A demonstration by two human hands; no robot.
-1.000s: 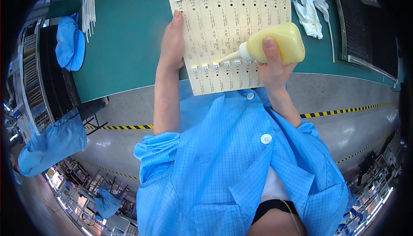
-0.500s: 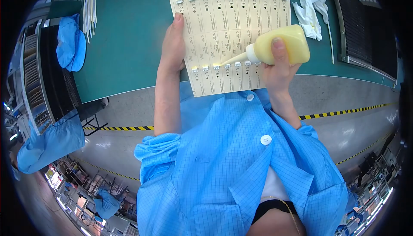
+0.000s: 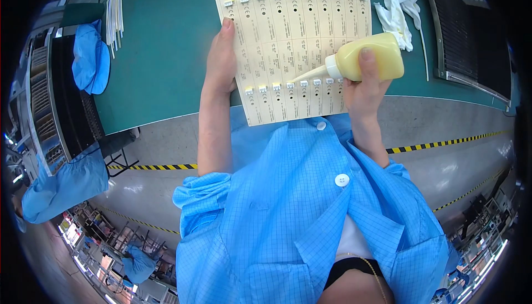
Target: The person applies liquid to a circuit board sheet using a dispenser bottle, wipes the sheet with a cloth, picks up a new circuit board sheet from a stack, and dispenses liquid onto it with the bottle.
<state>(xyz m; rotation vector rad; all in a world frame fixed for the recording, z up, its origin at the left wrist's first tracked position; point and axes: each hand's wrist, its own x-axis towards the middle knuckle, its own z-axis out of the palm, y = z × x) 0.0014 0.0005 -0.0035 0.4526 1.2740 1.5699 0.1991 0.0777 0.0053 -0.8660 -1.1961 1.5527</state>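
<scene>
My left hand [image 3: 223,60] grips the left edge of a cream printed board panel [image 3: 271,54], thumb on top and fingers hidden beneath. Two rows of small white connectors cross the panel. In my right hand [image 3: 367,85] is a squeeze bottle of pale yellow material [image 3: 382,54], tilted, with its white collar and long thin nozzle pointing left. The nozzle tip is at or just above a white connector [image 3: 290,85] in the lower row; whether they touch is hard to tell.
On the green table [image 3: 160,43] lie thin white strips [image 3: 114,16] and a blue cloth item [image 3: 90,57] at left. White crumpled gloves or cloth [image 3: 396,18] lie at right, beside a black rack [image 3: 471,43]. A person in blue [image 3: 66,190] is at far left.
The bottle in my right hand has moved right along the lower connector row, its tip shifting from one connector to another. My left hand keeps its grip; the panel has shifted only slightly.
</scene>
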